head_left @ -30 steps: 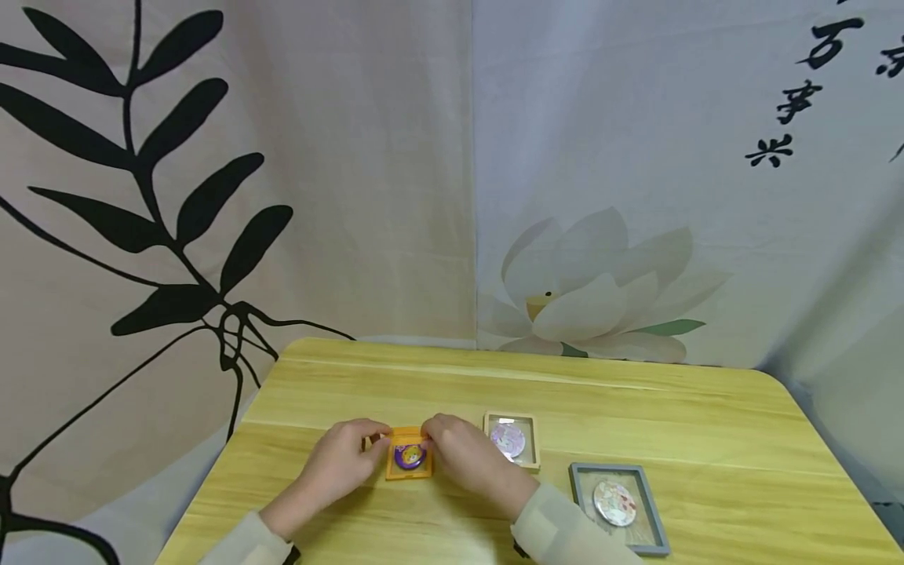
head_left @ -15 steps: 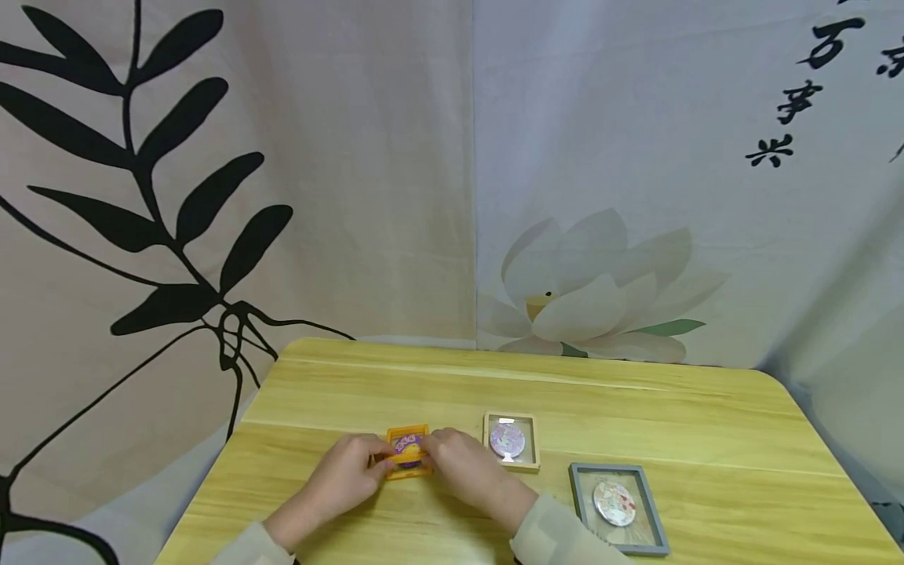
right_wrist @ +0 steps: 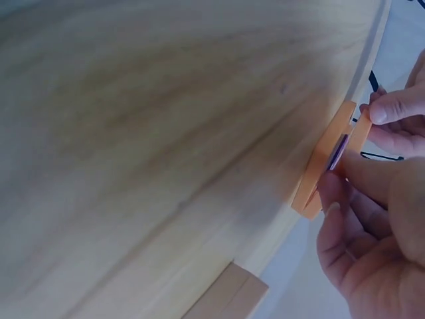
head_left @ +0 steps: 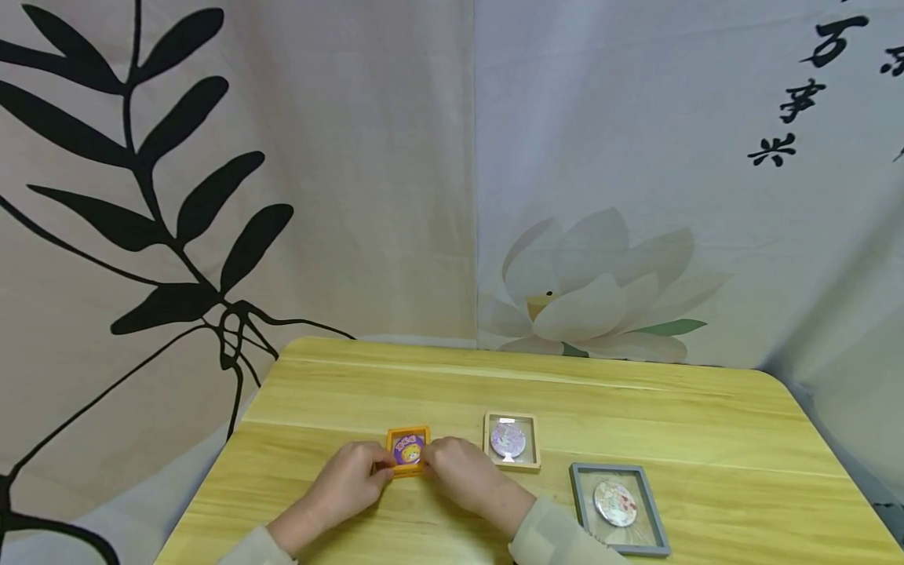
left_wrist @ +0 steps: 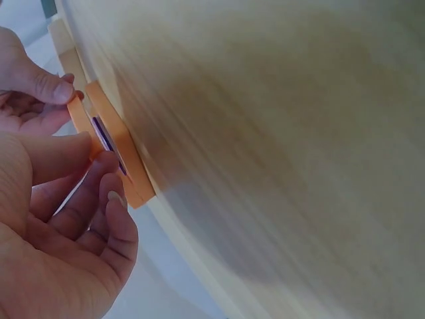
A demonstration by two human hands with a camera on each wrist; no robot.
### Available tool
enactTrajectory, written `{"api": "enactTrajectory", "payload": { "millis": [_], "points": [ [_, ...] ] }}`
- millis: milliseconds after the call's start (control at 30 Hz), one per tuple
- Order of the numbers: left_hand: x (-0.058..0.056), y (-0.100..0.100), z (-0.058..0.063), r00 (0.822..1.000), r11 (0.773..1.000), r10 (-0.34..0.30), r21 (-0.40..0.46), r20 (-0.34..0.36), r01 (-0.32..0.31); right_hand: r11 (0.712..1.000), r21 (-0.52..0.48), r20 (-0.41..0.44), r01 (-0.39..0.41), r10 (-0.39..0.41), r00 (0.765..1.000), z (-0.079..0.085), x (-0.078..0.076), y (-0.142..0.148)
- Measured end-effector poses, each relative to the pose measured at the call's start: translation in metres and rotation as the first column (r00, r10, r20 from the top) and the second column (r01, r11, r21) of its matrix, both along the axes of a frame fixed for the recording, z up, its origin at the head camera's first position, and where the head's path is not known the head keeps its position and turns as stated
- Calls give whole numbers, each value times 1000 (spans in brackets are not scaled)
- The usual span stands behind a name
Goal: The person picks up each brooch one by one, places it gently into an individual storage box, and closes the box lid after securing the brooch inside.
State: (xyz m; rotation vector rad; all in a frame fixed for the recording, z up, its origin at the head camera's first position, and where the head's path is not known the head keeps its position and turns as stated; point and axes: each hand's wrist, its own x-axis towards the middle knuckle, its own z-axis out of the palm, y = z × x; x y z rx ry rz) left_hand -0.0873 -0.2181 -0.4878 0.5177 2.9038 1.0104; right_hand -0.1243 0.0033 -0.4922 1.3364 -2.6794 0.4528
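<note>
A small orange display frame (head_left: 408, 430) lies on the wooden table, a round purple badge (head_left: 408, 450) with a yellow figure showing through its window. My left hand (head_left: 353, 475) pinches its near left corner between thumb and fingers. At the near right side, my right hand (head_left: 461, 469) pinches the same frame. Seen edge-on in the left wrist view, the frame's two halves (left_wrist: 121, 146) stand slightly apart, with the badge's dark purple edge (left_wrist: 108, 141) between them. Both hands hold the upper half, which the right wrist view also shows as an orange strip (right_wrist: 359, 131).
To the right of the orange frame lies a beige frame (head_left: 533, 443) with a pale lilac badge (head_left: 508, 440). Farther right and nearer is a larger grey frame (head_left: 660, 524) with a whitish badge (head_left: 615, 503). A printed curtain (head_left: 381, 180) hangs behind the table (head_left: 318, 400).
The orange frame's upper half has swung down toward me, from standing at the far side to lying over the badge. Both hands moved nearer with it. The other frames stayed put.
</note>
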Motion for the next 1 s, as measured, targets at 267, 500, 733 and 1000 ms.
{"api": "enactTrajectory", "payload": {
  "millis": [267, 500, 733, 1000],
  "points": [
    [0, 0, -4, 1000, 1000, -3, -1, -5, 3, 999, -33, 18, -11, 12, 1000, -1, 1, 1],
    [1, 1, -4, 1000, 1000, 6, 8, 16, -6, 999, -26, 4, -21, 21, 1000, 1, 3, 0],
    [1, 2, -5, 999, 1000, 14, 8, 32, -14, 1000, -5, 11, -11, 11, 1000, 1, 3, -1],
    [1, 2, -6, 1000, 1000, 12, 4, 26, -12, 1000, -27, 9, -9, 9, 1000, -1, 3, 0]
  ]
}}
